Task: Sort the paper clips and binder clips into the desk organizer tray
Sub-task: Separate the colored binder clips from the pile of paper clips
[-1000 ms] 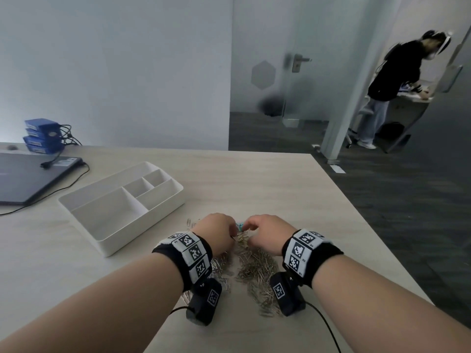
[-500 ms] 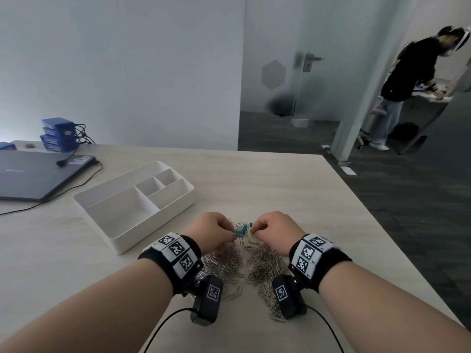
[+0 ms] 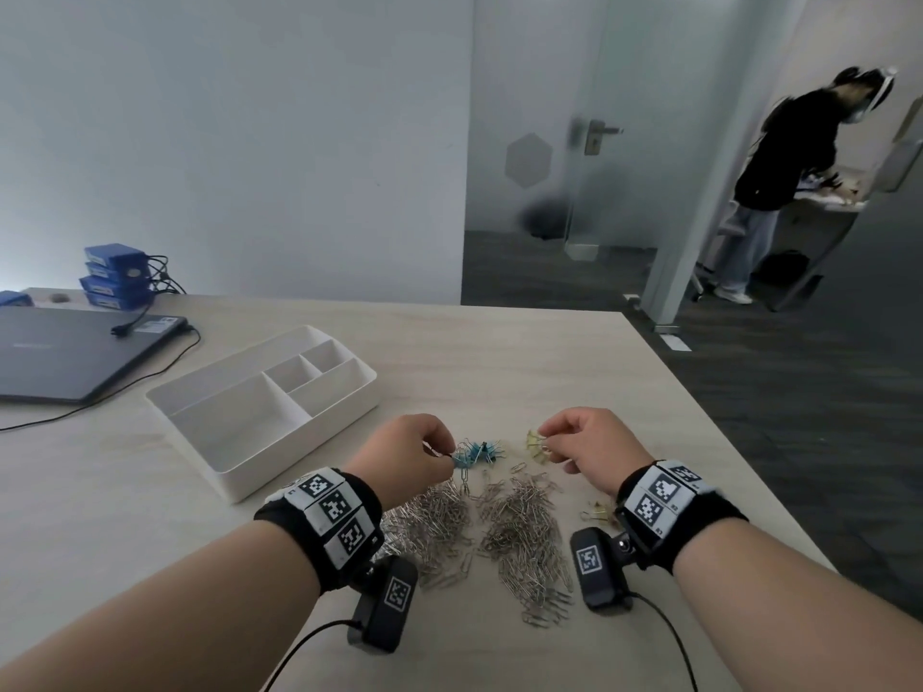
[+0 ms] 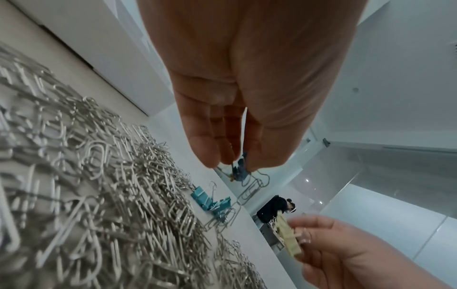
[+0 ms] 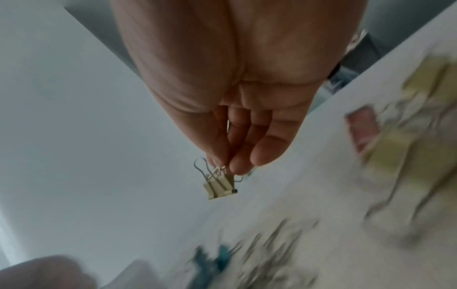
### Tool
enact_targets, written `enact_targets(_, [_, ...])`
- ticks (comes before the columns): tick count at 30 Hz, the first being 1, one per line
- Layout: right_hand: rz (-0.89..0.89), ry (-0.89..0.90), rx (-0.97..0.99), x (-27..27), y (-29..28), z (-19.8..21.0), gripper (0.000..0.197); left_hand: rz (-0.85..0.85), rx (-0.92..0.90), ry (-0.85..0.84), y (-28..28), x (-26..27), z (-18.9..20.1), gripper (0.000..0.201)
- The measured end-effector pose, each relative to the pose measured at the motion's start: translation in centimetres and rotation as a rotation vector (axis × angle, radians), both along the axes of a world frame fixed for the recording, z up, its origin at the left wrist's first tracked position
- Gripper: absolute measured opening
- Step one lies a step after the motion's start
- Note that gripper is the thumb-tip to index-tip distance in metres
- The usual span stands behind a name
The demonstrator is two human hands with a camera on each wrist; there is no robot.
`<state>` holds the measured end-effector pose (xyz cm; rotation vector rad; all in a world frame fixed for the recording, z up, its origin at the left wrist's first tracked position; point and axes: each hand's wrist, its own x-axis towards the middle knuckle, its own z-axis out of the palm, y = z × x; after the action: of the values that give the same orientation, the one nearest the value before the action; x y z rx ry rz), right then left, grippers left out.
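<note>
A white organizer tray (image 3: pixel 309 444) with several bare compartments sits left of my hands. My left hand (image 3: pixel 447 457) pinches a blue binder clip (image 4: pixel 241 173), and a few linked paper clips dangle from it. More blue binder clips (image 3: pixel 483 449) lie on the table just beyond it. My right hand (image 3: pixel 544 442) pinches a yellow binder clip (image 5: pixel 220 187) by its wire handles, a little above the table. Two heaps of silver paper clips (image 3: pixel 519 531) lie between my wrists. Another yellow binder clip (image 3: pixel 597 514) lies by my right wrist.
A closed laptop (image 3: pixel 65 352) with a cable and stacked blue boxes (image 3: pixel 117 274) occupy the far left. The table's right edge (image 3: pixel 699 417) runs close to my right hand. A person (image 3: pixel 789 157) stands at a counter beyond the glass door.
My hands, close together over the blue clips before, have drawn apart. The right hand has moved right holding a yellow binder clip; the left keeps its pinch on the blue clip.
</note>
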<state>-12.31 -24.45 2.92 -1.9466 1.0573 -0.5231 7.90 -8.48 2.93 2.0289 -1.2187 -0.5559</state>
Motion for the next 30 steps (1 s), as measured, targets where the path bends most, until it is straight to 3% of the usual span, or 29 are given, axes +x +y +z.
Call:
enact_targets(4, [-0.126, 0.267, -0.22, -3.2, -2.8, 0.5, 0.021, 0.0, -0.005, 0.041, 0.0, -0.3, 0.1, 0.008])
enact_targets(8, [-0.078, 0.593, -0.319, -4.6, -3.6, 0.4, 0.025, -0.002, 0.004, 0.051, 0.2, -0.5, 0.1, 0.008])
enact_targets(10, [-0.055, 0.659, -0.332, -4.3, -3.1, 0.5, 0.022, 0.006, -0.007, 0.079, 0.3, -0.6, 0.1, 0.008])
enact_targets(14, [0.072, 0.439, -0.346, -2.1, 0.5, 1.2, 0.008, 0.019, -0.035, 0.142, 0.6, -0.7, 0.2, 0.008])
enact_targets(18, [0.365, 0.22, -0.122, 1.6, 5.4, 1.6, 0.039, 0.024, -0.069, 0.189, 0.9, -0.8, 0.4, 0.009])
enact_targets(21, [0.384, 0.123, -0.029, 3.6, 7.1, 1.0, 0.043, 0.044, -0.139, 0.286, 1.3, -0.9, 0.6, 0.008])
enact_targets(23, [0.348, 0.042, 0.025, 4.3, 7.6, 0.6, 0.036, 0.061, -0.174, 0.393, 1.8, -0.7, 0.7, 0.009])
enact_targets(28, [0.39, -0.171, 0.158, 4.6, 8.5, 0.3, 0.055, 0.043, -0.225, 0.775, 2.6, -0.5, 1.3, 0.012])
enact_targets(30, [0.395, -0.269, 0.183, 4.6, 8.7, 0.3, 0.052, 0.025, -0.228, 0.937, 2.7, -0.4, 1.3, 0.015])
